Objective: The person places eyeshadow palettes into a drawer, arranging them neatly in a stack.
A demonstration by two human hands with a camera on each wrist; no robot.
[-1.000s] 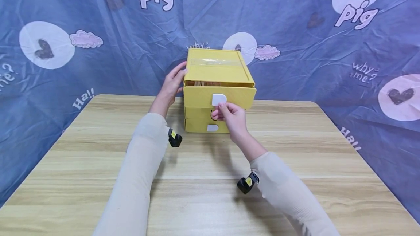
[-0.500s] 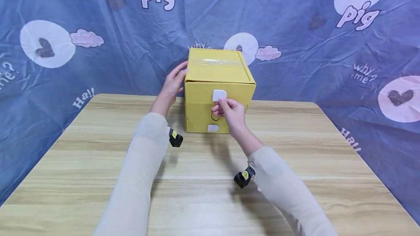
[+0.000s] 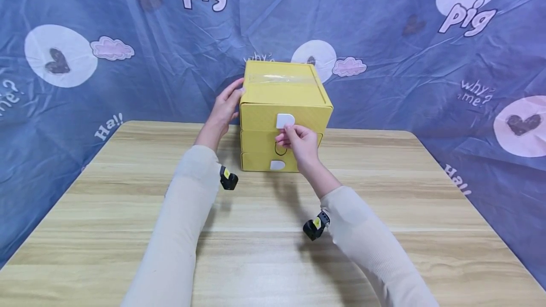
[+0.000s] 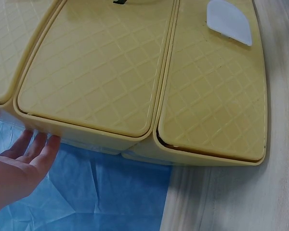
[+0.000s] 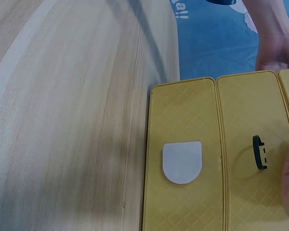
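Observation:
A yellow drawer cabinet (image 3: 281,94) with three stacked drawers stands at the back of the table. Its top drawer (image 3: 258,116) sits flush with the frame. At the white handle (image 3: 285,121) of that drawer, my right hand (image 3: 304,148) pinches the lower edge between thumb and fingers. Against the cabinet's left side rests my left hand (image 3: 222,110), its extended fingers (image 4: 45,151) touching the wall. The middle drawer carries a dark curved handle (image 5: 258,153), and the bottom drawer a white tab (image 5: 182,162). In the right wrist view my right hand is mostly cut off.
The wooden table (image 3: 239,259) extends in front of and beside the cabinet. A blue printed cloth (image 3: 170,60) hangs behind it. Clear tape (image 3: 279,78) crosses the cabinet top. Black wrist cameras (image 3: 229,179) are strapped at both sleeves.
The top drawer has slid back into the cabinet, covering the brown printed contents seen in its gap. My right hand moved forward with its handle; the left hand stayed in place.

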